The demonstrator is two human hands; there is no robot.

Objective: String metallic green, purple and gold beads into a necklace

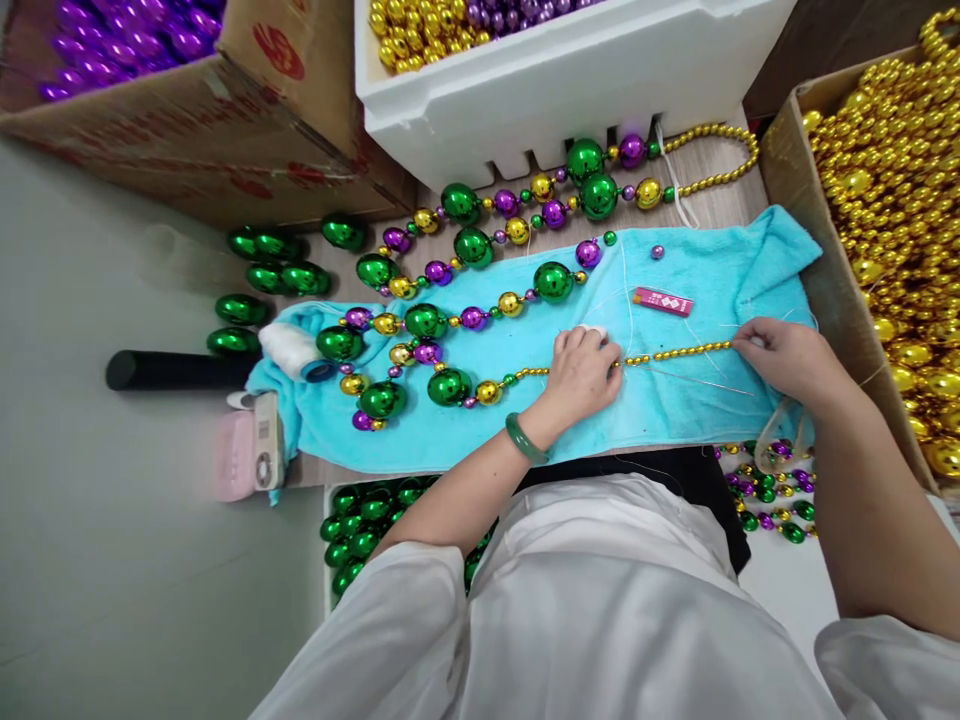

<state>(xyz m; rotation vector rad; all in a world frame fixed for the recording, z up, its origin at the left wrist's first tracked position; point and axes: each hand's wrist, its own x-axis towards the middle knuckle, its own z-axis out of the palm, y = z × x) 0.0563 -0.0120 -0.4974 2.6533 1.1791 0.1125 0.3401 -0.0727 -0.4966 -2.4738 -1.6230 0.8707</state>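
Observation:
My left hand [581,372], with a green bangle at the wrist, is closed over a strand of small gold beads [679,353] on the turquoise towel [517,440]. Something white shows at its fingertips; I cannot make it out. Near the towel's right end, my right hand [784,355] pinches the strand's far end. Left of my left hand, the string continues into large green, purple and gold beads [450,386], looping back up the towel. A needle-like thin line [701,380] lies just below the strand. Above it rest a pink lighter [663,301] and a loose purple bead [658,252].
A second beaded necklace [517,231] lies behind the towel, before a white foam box [555,100]. Cardboard boxes of purple beads [187,130] and gold beads [795,190] flank it. At left are a white thread spool [292,350], loose green beads [240,308] and a pink case [234,455].

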